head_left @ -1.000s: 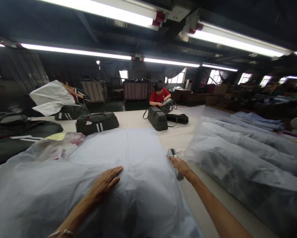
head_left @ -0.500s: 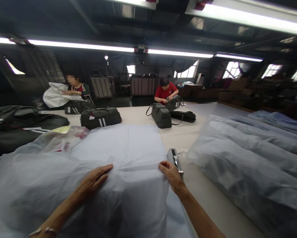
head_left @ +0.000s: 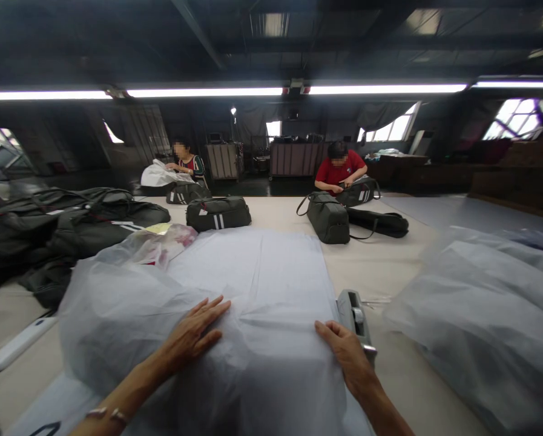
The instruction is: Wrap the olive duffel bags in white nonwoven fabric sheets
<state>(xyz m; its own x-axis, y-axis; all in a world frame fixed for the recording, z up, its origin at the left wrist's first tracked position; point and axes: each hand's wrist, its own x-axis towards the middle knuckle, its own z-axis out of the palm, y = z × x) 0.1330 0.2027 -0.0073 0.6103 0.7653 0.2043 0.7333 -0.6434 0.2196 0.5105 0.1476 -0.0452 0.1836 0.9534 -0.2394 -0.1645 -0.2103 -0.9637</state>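
A large translucent white plastic bag (head_left: 130, 309) with something dark inside lies before me. My left hand (head_left: 196, 333) rests on top of it, palm down, fingers stretched and slightly spread. At the bag's right edge my right hand (head_left: 344, 351) has its fingers curled, thumb and forefinger pinching the thin plastic. Beyond my hands, flat white plastic sheets (head_left: 257, 260) spread over the table. A grey metal device (head_left: 355, 315), perhaps a tape dispenser, stands just past my right hand and is partly hidden by it.
Dark bags (head_left: 94, 218) pile up at the left, near a long white object (head_left: 19, 345). Other dark duffel bags (head_left: 219, 213) stand along the table (head_left: 284, 209). Filled plastic bags (head_left: 489, 315) lie at the right. Two people work opposite, one in a red shirt (head_left: 339, 172).
My view has turned left, so the scene sits further right in the picture. The fingers of my left hand are a little more spread. My right hand keeps to the bag's right edge.
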